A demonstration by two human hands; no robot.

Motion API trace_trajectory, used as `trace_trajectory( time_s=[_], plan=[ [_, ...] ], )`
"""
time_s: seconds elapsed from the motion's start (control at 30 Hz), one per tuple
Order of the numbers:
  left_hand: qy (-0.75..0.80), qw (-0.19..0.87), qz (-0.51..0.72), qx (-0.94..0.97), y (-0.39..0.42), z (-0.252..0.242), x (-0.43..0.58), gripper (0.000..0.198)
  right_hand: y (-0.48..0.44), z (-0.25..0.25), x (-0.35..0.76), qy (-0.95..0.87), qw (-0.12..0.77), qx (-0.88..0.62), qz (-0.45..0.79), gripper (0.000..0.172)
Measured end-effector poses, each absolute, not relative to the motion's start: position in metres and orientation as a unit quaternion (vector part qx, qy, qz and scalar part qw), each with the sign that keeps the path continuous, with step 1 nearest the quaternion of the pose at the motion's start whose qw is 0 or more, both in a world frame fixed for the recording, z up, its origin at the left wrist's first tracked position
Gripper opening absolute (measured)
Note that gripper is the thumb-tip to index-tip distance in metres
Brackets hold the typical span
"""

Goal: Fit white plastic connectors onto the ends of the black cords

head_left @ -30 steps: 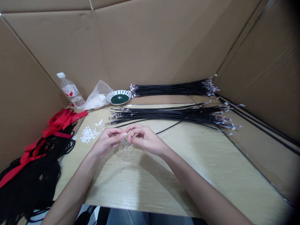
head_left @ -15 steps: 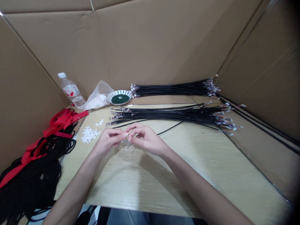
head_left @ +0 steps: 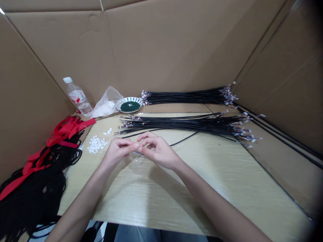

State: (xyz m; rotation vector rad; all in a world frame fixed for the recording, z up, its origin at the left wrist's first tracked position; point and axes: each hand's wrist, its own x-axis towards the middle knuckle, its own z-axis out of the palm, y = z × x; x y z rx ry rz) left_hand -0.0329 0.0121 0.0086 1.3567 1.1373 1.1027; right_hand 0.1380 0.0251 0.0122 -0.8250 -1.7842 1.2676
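Near the middle of the light wood table (head_left: 161, 195), the left hand (head_left: 116, 153) and the right hand (head_left: 158, 151) meet at the fingertips, both pinched closed on a small metal-tipped wire end (head_left: 137, 156), its bright tips poking out below them. A thin black cable (head_left: 184, 139) runs from beside the right hand toward a long bundle of black cables (head_left: 186, 124) across the table's far part. Just beyond the left hand lies a heap of white connector pieces (head_left: 96, 145). Along the far edge sit a water bottle (head_left: 77, 97), a plastic bag (head_left: 107, 107), a plate of green beads (head_left: 130, 106) and a second cable bundle (head_left: 189, 96). Black cord tied with red ribbon (head_left: 32, 181) lies off the left edge.
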Motion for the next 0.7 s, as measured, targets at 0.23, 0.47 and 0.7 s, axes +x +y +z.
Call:
trace_trajectory(
  time_s=[0.23, 0.47, 0.7],
  plan=[
    [0.479, 0.452, 0.459, 0.596, 0.011, 0.013, -0.031, 0.019, 0.026, 0.008, 0.137, -0.703, 0.403, -0.326, 0.487, 0.015],
    [0.466, 0.47, 0.454, 0.597, 0.011, 0.014, -0.03, 0.025, 0.032, 0.003, 0.139, -0.671, 0.418, -0.324, 0.52, 0.02],
    [0.378, 0.542, 0.452, 0.599, 0.013, 0.013, -0.043, 0.045, 0.037, 0.001, 0.142, -0.641, 0.444, -0.31, 0.544, 0.022]
  ],
)
